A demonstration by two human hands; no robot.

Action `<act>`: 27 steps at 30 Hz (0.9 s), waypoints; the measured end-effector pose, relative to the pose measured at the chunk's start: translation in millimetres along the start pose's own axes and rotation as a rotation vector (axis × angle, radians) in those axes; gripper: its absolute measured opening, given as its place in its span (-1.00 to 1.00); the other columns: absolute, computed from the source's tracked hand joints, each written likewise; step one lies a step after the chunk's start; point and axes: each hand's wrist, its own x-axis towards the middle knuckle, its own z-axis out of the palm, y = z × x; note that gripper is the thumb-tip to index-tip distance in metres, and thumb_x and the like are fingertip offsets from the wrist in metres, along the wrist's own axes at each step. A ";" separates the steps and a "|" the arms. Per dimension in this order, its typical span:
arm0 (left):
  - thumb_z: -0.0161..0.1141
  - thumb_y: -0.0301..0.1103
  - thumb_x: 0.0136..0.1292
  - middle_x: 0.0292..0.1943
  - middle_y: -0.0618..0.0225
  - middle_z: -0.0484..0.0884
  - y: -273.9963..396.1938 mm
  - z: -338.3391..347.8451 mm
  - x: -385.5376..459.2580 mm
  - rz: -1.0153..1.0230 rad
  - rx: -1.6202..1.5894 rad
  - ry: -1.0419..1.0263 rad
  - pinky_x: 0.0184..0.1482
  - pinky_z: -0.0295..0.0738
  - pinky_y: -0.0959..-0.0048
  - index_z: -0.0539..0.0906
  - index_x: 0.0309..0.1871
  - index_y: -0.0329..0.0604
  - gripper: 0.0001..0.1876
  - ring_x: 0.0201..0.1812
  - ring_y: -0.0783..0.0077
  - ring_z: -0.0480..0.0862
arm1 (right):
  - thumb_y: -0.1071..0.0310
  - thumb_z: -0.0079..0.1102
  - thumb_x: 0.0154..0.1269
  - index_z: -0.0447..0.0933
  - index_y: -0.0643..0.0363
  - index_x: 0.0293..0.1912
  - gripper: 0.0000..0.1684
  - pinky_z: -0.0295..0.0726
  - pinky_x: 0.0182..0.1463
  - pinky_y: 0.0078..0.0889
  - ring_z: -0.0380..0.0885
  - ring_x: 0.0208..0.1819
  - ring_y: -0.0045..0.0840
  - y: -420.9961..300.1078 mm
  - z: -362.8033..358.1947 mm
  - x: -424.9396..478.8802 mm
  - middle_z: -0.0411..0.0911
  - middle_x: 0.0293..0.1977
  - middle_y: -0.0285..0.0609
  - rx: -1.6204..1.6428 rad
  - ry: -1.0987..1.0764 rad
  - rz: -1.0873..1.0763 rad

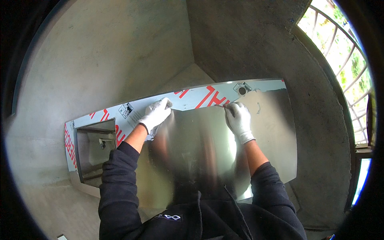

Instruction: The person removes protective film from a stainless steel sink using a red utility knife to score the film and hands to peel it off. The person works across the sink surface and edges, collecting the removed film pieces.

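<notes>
A stainless steel countertop (192, 144) lies before me, with printed protective film (192, 97) along its far edge and around a rectangular cutout (96, 150) at the left. My left hand (157, 113), in a white glove, grips the film near the middle of the top, its fingers closed at the film's torn edge. A loose flap hangs under that wrist. My right hand (239, 120), also gloved, pinches the film's edge farther right, just below a round hole (241, 91). Between the hands the film's edge runs across bare, shiny metal.
Grey cement walls (135, 45) meet in a corner behind the countertop. A barred window (345, 60) is at the right. Through the cutout a pipe fitting (103, 142) shows. A small white object (62, 237) lies at the bottom left.
</notes>
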 end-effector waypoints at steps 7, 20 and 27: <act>0.28 0.08 0.25 -0.25 0.13 0.75 0.9 -12.1 13.5 0.113 0.164 -0.144 -0.06 0.53 0.07 0.63 -0.12 -0.07 -0.60 -0.10 0.05 0.73 | 0.32 0.34 0.24 0.69 0.09 -0.25 -0.90 0.59 -0.06 -0.18 0.63 -0.21 -0.19 -0.4 -2.1 0.2 0.63 -0.32 -0.11 -0.032 0.009 -0.006; 0.19 -0.22 0.29 -0.37 0.20 0.68 -14.9 16.3 23.1 0.362 0.589 0.281 -0.29 0.64 0.14 0.60 -0.19 -0.08 -0.83 -0.28 0.11 0.75 | 0.34 0.35 0.22 0.68 0.10 -0.24 -0.89 0.59 -0.05 -0.17 0.62 -0.19 -0.18 -1.5 0.0 -1.0 0.64 -0.31 -0.11 -0.045 0.015 -0.030; 0.10 -0.17 0.38 -0.15 0.24 0.68 -0.8 10.9 13.8 0.283 0.301 0.256 -0.15 0.60 0.08 0.60 -0.02 0.06 -0.79 -0.15 0.04 0.72 | 0.34 0.35 0.23 0.67 0.11 -0.26 -0.90 0.59 -0.06 -0.17 0.62 -0.20 -0.18 -1.4 -1.4 0.6 0.63 -0.31 -0.10 -0.030 0.004 -0.021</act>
